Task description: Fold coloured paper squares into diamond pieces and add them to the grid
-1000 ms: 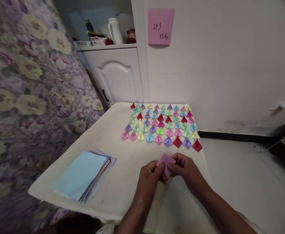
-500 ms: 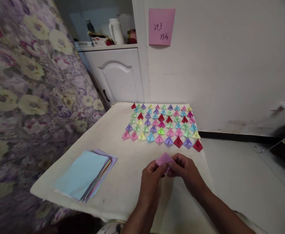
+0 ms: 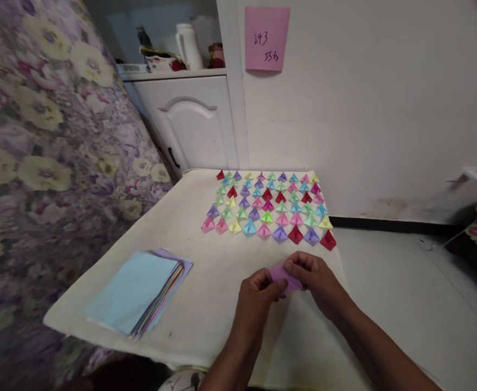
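Note:
A small folded piece of pink-purple paper [image 3: 290, 283] is pinched between my two hands, above the near right part of the cloth-covered table [image 3: 206, 293]. My left hand [image 3: 258, 290] grips its left side, thumb on top. At the upper right of the paper, my right hand [image 3: 309, 274] holds it between thumb and fingers. The fingers hide part of the folds. Beyond my hands, rows of small folded paper pieces [image 3: 266, 217] in red, green, purple, yellow, blue and pink lie across the far end of the table.
A stack of coloured paper sheets [image 3: 138, 290], light blue on top, lies at the table's left. Behind stand a white cabinet [image 3: 189, 119] and a wall with a pink note [image 3: 267, 41]. A floral curtain [image 3: 59, 163] hangs along the left side.
The folded paper has turned in my hands and shows a wider face. My right hand has shifted to its upper right. The whole view has moved slightly.

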Demonstrator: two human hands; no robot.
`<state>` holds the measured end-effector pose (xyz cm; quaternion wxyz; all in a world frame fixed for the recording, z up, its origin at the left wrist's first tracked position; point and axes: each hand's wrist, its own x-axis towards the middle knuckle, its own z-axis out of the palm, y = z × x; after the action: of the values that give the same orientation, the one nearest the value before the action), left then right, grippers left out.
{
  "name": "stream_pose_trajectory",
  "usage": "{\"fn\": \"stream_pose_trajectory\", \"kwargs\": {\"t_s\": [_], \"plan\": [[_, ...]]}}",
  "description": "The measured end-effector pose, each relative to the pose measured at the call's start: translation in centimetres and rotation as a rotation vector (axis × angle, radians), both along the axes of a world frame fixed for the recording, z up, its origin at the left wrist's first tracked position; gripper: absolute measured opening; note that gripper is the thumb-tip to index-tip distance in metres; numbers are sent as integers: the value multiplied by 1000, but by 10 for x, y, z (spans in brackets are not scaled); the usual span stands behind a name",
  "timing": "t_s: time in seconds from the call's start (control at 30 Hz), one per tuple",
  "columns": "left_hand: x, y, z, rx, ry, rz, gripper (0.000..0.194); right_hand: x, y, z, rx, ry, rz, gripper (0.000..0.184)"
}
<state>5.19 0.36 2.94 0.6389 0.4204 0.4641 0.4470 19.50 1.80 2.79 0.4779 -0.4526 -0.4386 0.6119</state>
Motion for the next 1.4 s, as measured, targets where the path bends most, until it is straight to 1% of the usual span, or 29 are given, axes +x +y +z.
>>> {"fn": "stream_pose_trajectory", "kwargs": {"t_s": [0.13,0.37,0.47,0.63,0.77,0.9,1.03,1.13,1.2,1.23,1.3,1.4], "plan": [[-1,-1,1,7,-54,-25,12,2,1,-1,-78,84,62,25],[-4,1,3,10,-56,-57,16,6,2,-2,-180,193,173,24],[-6,2,2,7,-59,-46,15,6,1,-3,-203,229,201,22],[-5,1,2,62,-25,0,14,3,0,-4,-234,266,227,22],[-4,1,2,58,-54,37,17,-3,-1,-7,-263,295,193,27],[-4,1,2,42,-95,55,19,-9,-3,-9,-239,353,164,25],[-4,2,3,22,-131,60,21,-13,-5,-6,-236,431,166,23],[-4,2,5,-8,-153,74,30,-16,-6,-3,-238,448,128,24],[-5,2,6,-17,-146,66,36,-18,-6,-4,-226,417,82,26],[-5,2,7,-12,-138,55,36,-19,-6,-5,-210,387,57,27],[-6,2,8,9,-116,36,27,-20,-5,-7,-153,294,-11,28],[-8,1,7,32,-67,35,13,-19,-4,-9,-22,123,-114,29]]}}
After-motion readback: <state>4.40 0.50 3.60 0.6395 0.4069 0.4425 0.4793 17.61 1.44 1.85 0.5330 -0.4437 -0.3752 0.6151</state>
